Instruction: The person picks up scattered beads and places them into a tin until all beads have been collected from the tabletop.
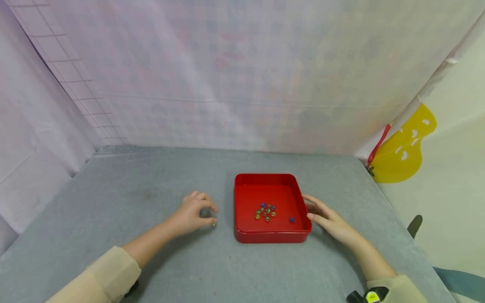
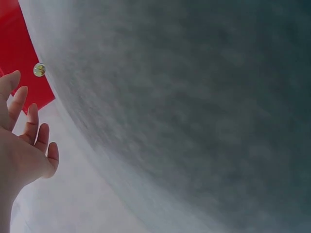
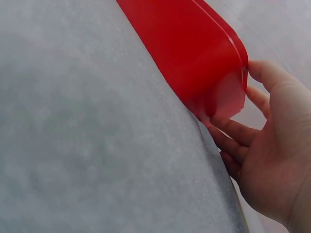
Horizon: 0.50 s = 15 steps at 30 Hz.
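Note:
On the grey table stands a square red tray (image 1: pixel 270 237) holding several small glass marbles. Most are clustered near its middle, around a clear yellowish marble (image 1: pixel 273 214); one blue marble (image 1: pixel 291 219) lies apart, towards the right wall. Left of the tray, a single clear marble (image 2: pixel 40 70) with a yellow-green swirl sits close to the thumb of my left hand (image 1: pixel 194 212). That hand's fingers are spread and loosely bent, with nothing held between them. My right hand (image 3: pixel 279 145) touches the outside of the tray's right wall with its fingertips and thumb.
A pale, patterned curtain (image 1: pixel 227 75) hangs behind the table (image 1: pixel 170 168), and more white cloth (image 1: pixel 38 126) borders its left side. At the right, a sheet carries a yellow printed shape (image 1: pixel 401 151).

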{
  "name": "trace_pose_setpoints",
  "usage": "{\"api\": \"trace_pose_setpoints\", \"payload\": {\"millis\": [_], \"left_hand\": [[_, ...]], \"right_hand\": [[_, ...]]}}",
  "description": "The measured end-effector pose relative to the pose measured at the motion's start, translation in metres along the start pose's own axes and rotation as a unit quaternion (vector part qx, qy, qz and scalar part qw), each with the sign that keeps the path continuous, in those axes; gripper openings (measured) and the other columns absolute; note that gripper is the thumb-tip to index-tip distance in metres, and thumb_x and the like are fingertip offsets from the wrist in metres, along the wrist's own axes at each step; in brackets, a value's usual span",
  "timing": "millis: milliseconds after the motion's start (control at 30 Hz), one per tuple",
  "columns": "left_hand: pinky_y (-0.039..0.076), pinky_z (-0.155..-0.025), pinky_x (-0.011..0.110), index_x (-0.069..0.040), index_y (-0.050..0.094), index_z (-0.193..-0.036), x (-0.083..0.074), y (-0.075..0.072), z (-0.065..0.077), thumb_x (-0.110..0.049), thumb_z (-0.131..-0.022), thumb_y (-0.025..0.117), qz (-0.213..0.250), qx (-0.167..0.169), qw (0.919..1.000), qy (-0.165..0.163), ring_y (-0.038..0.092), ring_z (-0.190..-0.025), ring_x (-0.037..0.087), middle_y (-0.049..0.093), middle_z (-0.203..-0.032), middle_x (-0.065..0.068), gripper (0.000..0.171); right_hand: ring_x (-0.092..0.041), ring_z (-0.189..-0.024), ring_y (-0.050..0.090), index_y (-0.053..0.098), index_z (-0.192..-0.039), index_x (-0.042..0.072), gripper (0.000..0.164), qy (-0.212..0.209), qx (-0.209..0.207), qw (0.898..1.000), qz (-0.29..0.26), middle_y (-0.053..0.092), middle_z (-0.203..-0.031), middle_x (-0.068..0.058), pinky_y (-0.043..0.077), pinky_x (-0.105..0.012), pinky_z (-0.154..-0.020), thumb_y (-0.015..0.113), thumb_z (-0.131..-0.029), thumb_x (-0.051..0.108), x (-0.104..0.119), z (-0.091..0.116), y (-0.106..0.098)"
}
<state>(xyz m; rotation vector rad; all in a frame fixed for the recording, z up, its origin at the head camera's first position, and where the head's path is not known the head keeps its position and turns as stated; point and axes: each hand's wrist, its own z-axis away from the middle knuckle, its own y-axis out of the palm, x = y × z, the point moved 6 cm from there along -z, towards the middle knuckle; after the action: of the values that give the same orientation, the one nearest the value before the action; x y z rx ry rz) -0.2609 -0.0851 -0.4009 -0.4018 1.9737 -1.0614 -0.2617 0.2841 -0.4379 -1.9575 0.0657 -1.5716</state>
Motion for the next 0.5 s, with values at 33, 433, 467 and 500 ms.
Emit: {"api": "trace_pose_setpoints", "payload": {"millis": [33,433,467,500], "left_hand": [[0.031,-0.082,0.041,-0.013,0.073,-0.091,0.0005,0.0000,0.0012,-0.017,-0.076,0.081,-0.002,0.002,1.0000,0.001,0.046,-0.091,0.015,0.056,-0.091,-0.007,0.017],[0.031,-0.080,0.038,-0.016,0.073,-0.091,0.0062,0.0058,0.0046,-0.021,-0.076,0.080,-0.026,0.012,0.9996,-0.003,0.046,-0.092,0.016,0.056,-0.090,-0.006,0.017],[0.031,-0.080,0.038,-0.016,0.073,-0.090,0.0059,0.0060,0.0047,-0.021,-0.076,0.080,-0.027,0.011,0.9996,-0.002,0.046,-0.092,0.016,0.056,-0.090,-0.007,0.017],[0.031,-0.080,0.038,-0.016,0.073,-0.090,0.0056,0.0061,0.0045,-0.022,-0.075,0.080,-0.028,0.010,0.9996,-0.002,0.047,-0.092,0.016,0.056,-0.090,-0.007,0.017]], "right_hand": [[-0.039,-0.122,0.046,0.032,-0.149,0.009,0.052,-0.001,0.000,1.000,0.000,0.048,-0.135,-0.024,0.042,-0.025,-0.090,0.049,-0.100,0.015,0.0002,-0.0001,-0.0001],[-0.041,-0.122,0.045,0.032,-0.149,0.009,0.052,-0.004,0.003,1.000,-0.004,0.047,-0.136,-0.024,0.042,-0.027,-0.091,0.049,-0.100,0.014,0.0005,0.0002,0.0001],[-0.041,-0.122,0.045,0.032,-0.149,0.009,0.052,-0.004,0.002,1.000,-0.002,0.047,-0.136,-0.024,0.042,-0.028,-0.091,0.049,-0.100,0.014,0.0005,0.0001,0.0000],[-0.041,-0.122,0.045,0.032,-0.149,0.010,0.052,-0.003,0.002,1.000,-0.001,0.047,-0.136,-0.024,0.042,-0.030,-0.091,0.049,-0.100,0.015,0.0004,0.0000,-0.0001]]}}
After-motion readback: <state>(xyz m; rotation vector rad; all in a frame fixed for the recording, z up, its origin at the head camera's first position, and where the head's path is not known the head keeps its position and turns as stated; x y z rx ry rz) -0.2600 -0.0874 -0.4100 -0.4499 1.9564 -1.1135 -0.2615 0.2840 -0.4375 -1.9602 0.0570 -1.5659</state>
